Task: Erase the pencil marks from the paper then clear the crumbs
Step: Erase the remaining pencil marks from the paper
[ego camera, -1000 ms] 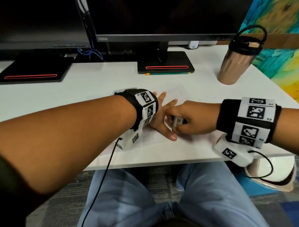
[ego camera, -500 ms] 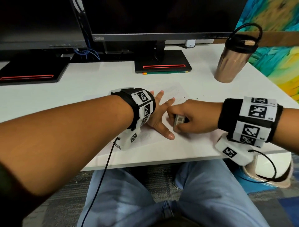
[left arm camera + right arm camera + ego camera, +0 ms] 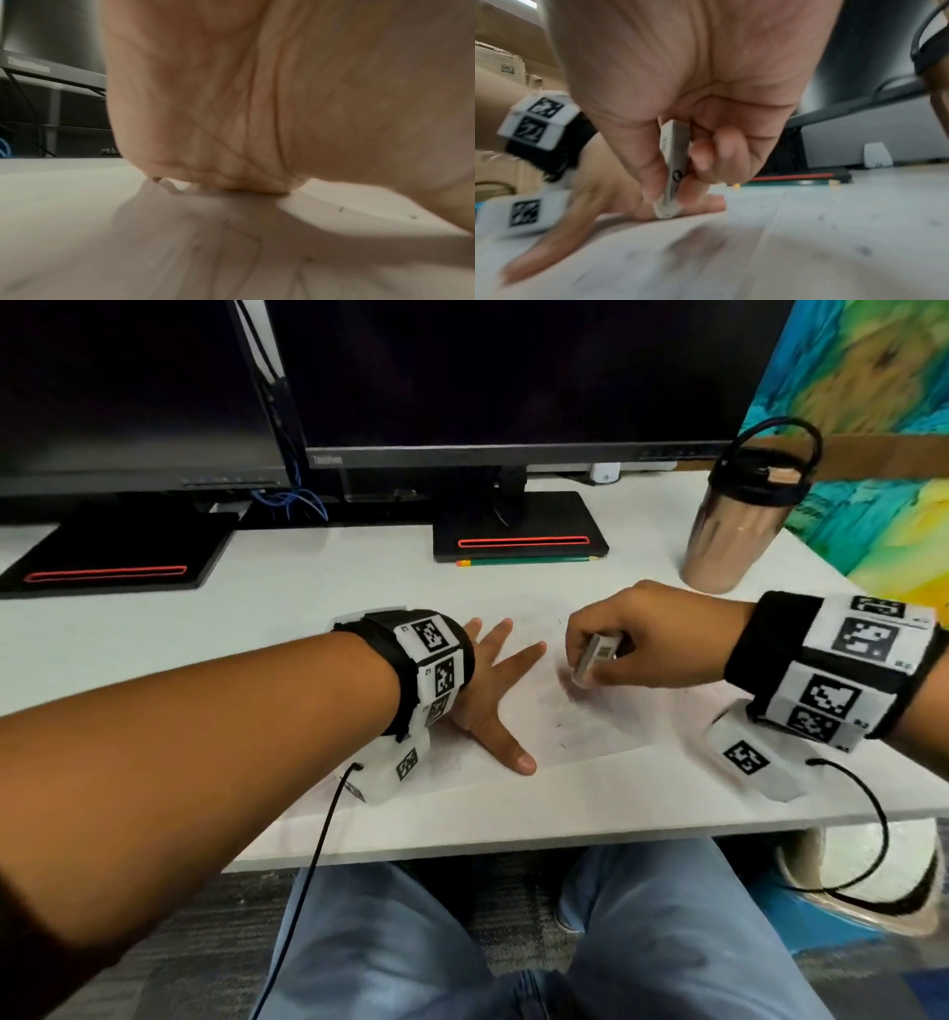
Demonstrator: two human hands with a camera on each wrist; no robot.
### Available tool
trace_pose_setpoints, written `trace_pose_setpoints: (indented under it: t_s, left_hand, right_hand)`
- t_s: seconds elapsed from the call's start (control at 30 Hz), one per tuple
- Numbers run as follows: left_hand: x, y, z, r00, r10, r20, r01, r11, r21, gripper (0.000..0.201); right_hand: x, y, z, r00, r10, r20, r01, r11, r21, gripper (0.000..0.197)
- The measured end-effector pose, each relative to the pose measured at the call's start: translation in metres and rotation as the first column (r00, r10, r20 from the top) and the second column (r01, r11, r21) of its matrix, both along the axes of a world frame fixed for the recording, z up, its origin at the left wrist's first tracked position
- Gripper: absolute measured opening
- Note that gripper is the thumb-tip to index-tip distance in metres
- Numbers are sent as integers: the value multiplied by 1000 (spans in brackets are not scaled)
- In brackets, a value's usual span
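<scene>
Against the frames of a second and half a second earlier, the left hand is seen unchanged: it is kept flat on the paper, fingers straight and spread, its grip closed on nothing, the sheet merely being pressed to the table. The change lies to the right of it. The right hand, which was tucked close against the left fingers, has been drawn away to the right and slightly up the sheet, so that a bare strip of paper is now exposed between the two hands. The eraser is pinched between thumb and curled fingers, tilted, with its lower white end set on or just above the paper; contact cannot be settled from the blurred right wrist view. A grey smudged patch is shown below the eraser, and faint pencil lines are still visible under the left palm, so the erasing is judged unfinished and the clearing of crumbs not yet begun. Counted from left to right: two monitors, the nearer one in the middle; one pencil laid against its base; one sheet of paper; one eraser; one metal tumbler at the far right. A few dark crumbs are scattered on the sheet; no exact number can be made out.
</scene>
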State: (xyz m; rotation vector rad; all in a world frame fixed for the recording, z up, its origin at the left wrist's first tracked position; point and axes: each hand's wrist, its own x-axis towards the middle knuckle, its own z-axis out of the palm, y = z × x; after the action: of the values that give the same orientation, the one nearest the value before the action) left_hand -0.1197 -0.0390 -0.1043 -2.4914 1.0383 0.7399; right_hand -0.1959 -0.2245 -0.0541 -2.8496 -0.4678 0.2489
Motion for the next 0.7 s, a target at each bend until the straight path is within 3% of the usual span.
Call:
trace_pose_setpoints:
  t_s: [0.13, 0.27, 0.37, 0.43, 0.57, 0.7]
  left_hand:
    - [3, 9, 7, 998, 47, -29, -48, 998, -32, 137]
    - [1, 2, 4, 998, 51, -31, -52, 997, -48, 134]
    - [-1, -4, -2, 997, 69, -36, -70, 997, -38, 134]
    - [0, -7, -3, 997, 66, -26, -67, 997, -32, 133]
    - [1, -9, -2, 998, 59, -10, -59, 998, -10, 130]
    - [-1, -11, 1, 998, 62, 13, -62, 998, -7, 134]
  right_hand:
    - [20, 3, 9, 998, -14, 61, 15, 1000, -24, 8]
    - [33, 28, -7, 999, 41, -35, -42, 999, -30, 8]
    - [36, 30, -24, 999, -7, -50, 4, 998, -62, 14]
    - [33, 28, -32, 1000, -9, -29, 9, 1000, -22, 12]
    - [25, 26, -37, 989, 33, -142, -20, 996, 89, 10]
    - [31, 22, -36, 998, -50, -29, 51, 998, 45, 10]
